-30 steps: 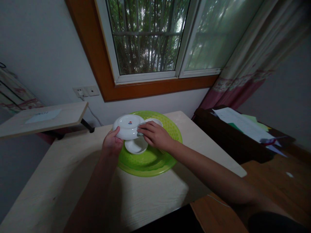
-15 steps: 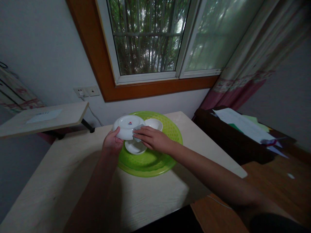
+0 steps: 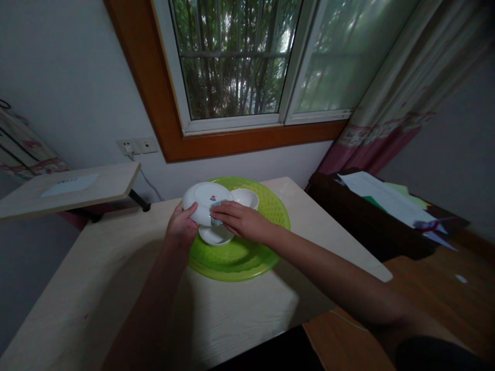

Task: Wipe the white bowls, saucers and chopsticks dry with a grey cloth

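Observation:
A white plate [image 3: 201, 198] is tilted with its underside up, a small coloured mark on its base. My left hand [image 3: 182, 224] grips it by the left edge, thumb on top. My right hand [image 3: 242, 219] presses a folded greyish cloth [image 3: 216, 220] against the plate's right side; most of the cloth is hidden by the fingers. Beneath the plate, a white bowl [image 3: 215, 237] sits in a green plastic basket [image 3: 232, 275]. Another white bowl [image 3: 249, 197] stands farther back in the basket, partly covered by my right hand.
The basket stands on a pale wooden table [image 3: 232, 319]. To the left is a raised wooden shelf [image 3: 112, 183] with a paper on it. A dark cabinet [image 3: 344, 211] with papers [image 3: 379, 190] stands to the right. A window [image 3: 240, 62] is behind.
The plate has turned in my left hand, its base mark shifting slightly right, and it tilts more. My right hand with the cloth stays at nearly the same spot.

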The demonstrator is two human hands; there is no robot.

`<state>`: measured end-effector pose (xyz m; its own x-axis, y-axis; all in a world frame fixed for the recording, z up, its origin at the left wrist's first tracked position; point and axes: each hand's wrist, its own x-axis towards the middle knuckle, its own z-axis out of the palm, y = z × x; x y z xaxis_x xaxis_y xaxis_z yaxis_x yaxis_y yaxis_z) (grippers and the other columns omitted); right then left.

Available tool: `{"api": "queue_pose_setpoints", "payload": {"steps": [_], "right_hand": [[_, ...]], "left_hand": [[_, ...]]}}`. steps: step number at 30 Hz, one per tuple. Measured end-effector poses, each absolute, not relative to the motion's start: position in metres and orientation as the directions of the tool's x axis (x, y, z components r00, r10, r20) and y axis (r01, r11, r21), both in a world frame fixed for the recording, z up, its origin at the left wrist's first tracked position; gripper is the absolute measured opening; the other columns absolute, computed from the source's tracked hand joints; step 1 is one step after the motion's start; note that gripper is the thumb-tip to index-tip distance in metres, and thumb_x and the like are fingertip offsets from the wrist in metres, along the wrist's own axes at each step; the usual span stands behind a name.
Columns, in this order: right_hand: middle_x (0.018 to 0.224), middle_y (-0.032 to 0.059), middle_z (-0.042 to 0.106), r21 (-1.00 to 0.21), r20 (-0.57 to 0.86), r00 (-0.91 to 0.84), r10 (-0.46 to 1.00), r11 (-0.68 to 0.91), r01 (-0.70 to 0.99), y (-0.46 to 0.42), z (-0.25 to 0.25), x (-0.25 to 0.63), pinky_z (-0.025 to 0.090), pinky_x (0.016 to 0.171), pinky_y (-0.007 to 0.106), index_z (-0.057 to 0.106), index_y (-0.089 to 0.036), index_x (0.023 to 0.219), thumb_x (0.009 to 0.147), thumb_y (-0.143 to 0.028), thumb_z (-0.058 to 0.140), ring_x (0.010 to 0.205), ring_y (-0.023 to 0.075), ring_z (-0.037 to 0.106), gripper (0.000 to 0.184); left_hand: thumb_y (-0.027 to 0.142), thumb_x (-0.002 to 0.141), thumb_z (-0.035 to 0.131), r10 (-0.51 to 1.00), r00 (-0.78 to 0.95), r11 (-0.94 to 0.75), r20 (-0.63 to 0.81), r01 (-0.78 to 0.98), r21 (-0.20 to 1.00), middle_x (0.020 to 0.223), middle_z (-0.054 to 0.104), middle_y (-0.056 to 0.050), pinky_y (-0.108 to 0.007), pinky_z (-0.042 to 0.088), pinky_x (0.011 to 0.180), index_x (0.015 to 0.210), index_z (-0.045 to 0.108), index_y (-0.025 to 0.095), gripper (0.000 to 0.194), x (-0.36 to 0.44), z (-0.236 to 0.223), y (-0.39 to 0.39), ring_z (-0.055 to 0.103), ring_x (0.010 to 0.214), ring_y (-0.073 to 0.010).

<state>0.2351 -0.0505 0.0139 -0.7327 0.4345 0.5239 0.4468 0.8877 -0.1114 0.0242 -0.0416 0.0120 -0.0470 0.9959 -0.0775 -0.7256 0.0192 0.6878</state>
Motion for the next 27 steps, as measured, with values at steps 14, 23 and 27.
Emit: {"api": "queue_pose_setpoints", "payload": {"steps": [14,23,27], "right_hand": [[0.121,0.0084,0.073,-0.147,0.736,-0.523,0.43,0.856,0.496,-0.041,0.013,0.25,0.055,0.099,0.05,0.072,-0.023,0.118,0.094,-0.02,0.059,0.112,0.0256,0.065,0.028],[0.115,0.0102,0.073,-0.265,0.769,-0.351,0.534,0.766,0.585,-0.03,0.012,0.258,0.054,0.095,0.048,0.075,-0.02,0.108,0.093,-0.018,0.059,0.106,0.0259,0.065,0.022],[0.112,0.009,0.073,-0.212,0.77,-0.455,0.448,0.851,0.48,-0.039,0.015,0.255,0.054,0.094,0.047,0.075,-0.022,0.109,0.091,-0.019,0.06,0.104,0.0249,0.064,0.023]], "left_hand": [[0.003,0.084,0.057,0.98,-0.098,0.051,-0.174,-0.72,0.692,0.113,0.075,-0.018,-0.041,0.046,0.113,0.126,0.064,0.004,0.042,0.019,0.013,-0.04,0.067,0.12,-0.0295],[0.005,0.085,0.055,0.987,-0.039,0.079,-0.153,-0.718,0.691,0.11,0.076,-0.017,-0.042,0.048,0.111,0.125,0.065,0.004,0.041,0.016,0.013,-0.043,0.069,0.116,-0.0287],[0.003,0.083,0.058,0.984,-0.087,0.044,-0.153,-0.719,0.693,0.11,0.076,-0.019,-0.043,0.05,0.108,0.123,0.064,0.003,0.041,0.016,0.014,-0.043,0.071,0.111,-0.0296]]}}
